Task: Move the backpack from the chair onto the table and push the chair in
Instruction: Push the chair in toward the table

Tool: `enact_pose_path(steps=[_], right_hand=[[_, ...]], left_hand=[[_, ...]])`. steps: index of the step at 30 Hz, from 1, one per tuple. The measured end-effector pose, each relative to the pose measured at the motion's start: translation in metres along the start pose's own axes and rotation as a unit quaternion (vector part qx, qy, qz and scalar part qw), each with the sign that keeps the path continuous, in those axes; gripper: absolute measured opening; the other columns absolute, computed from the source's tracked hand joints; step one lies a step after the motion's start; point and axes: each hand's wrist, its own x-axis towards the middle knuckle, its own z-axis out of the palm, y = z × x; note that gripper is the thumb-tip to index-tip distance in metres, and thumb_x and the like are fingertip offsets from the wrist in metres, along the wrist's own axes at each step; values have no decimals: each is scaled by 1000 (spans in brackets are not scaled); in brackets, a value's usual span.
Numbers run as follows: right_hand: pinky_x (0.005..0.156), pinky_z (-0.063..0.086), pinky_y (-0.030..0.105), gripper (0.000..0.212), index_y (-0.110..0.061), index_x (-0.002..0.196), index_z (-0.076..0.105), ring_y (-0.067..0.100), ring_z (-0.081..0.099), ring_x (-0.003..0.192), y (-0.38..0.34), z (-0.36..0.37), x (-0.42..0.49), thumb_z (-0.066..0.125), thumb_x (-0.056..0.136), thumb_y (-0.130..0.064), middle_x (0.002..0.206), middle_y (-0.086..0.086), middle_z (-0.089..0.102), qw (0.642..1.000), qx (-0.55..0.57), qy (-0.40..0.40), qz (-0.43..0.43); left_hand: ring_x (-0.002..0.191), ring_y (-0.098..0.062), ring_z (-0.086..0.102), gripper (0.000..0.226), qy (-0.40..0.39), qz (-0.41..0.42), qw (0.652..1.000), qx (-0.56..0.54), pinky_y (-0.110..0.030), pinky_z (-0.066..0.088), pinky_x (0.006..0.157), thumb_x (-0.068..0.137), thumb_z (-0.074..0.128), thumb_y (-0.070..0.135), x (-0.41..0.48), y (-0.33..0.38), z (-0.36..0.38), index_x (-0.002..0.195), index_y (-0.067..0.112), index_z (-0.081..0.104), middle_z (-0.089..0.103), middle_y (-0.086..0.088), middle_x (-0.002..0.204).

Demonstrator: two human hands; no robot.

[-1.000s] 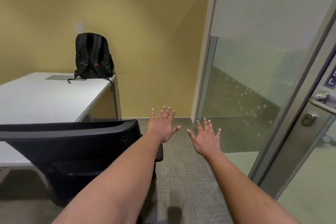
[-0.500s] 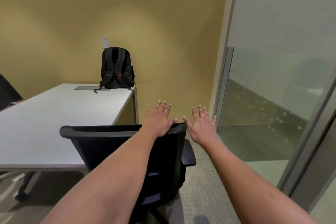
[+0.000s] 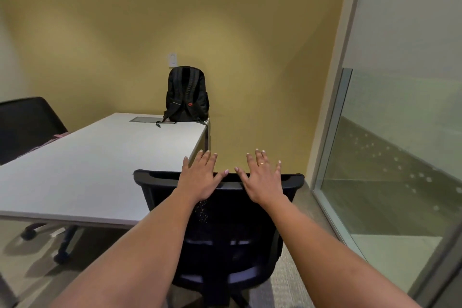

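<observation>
Backpack: black fabric backpack (image 3: 187, 94) stands upright on the far end of the white rectangular table (image 3: 100, 160).
Chair: black mesh-backed office chair (image 3: 220, 220) just beside the table's near right edge.
Left hand (image 3: 200, 179): flat, fingers spread, over the chair's top rail, gripping nothing.
Right hand (image 3: 263, 179): the same, well short of the backpack.

The chair (image 3: 225, 227) showed only its backrest and part of its seat; its base ran off the bottom edge, and both forearms covered part of the backrest. The palms of the left hand (image 3: 200, 177) and right hand (image 3: 265, 180) faced away (contact with the top rail could not be told). A second chair (image 3: 25, 125) was cut by the left edge. The backpack (image 3: 187, 94) logo was too small to read.
</observation>
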Motion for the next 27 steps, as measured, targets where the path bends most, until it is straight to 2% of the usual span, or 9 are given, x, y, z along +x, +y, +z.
enact_pose_path(steps=[6, 15, 27], right_hand=[[111, 1, 58, 65, -24, 143, 21, 19, 1, 143, -6, 12, 14, 22, 89, -60, 156, 5, 11, 1000, 21, -4, -10], [109, 14, 58, 63, -28, 137, 36, 20, 11, 142, 7, 13, 24, 23, 87, -65, 153, 3, 22, 999, 32, -14, -20], [110, 14, 57, 62, -30, 135, 38, 18, 13, 141, 37, 12, 47, 24, 87, -65, 152, 0, 26, 998, 39, -42, -37]], left_hand=[[144, -18, 2, 69, -2, -43, 999, -27, -52, 5, 114, 90, 22, 60, 6, -36, -2, 146, 20, 14, 14, -3, 156], [143, -17, 9, 70, 1, -59, 998, -35, -57, 12, 112, 86, 23, 66, 16, -29, 5, 143, 25, 22, 27, 2, 153], [142, -19, 15, 70, 0, -100, 995, -28, -55, 20, 109, 86, 23, 67, 31, -2, 9, 141, 25, 30, 37, 0, 148]])
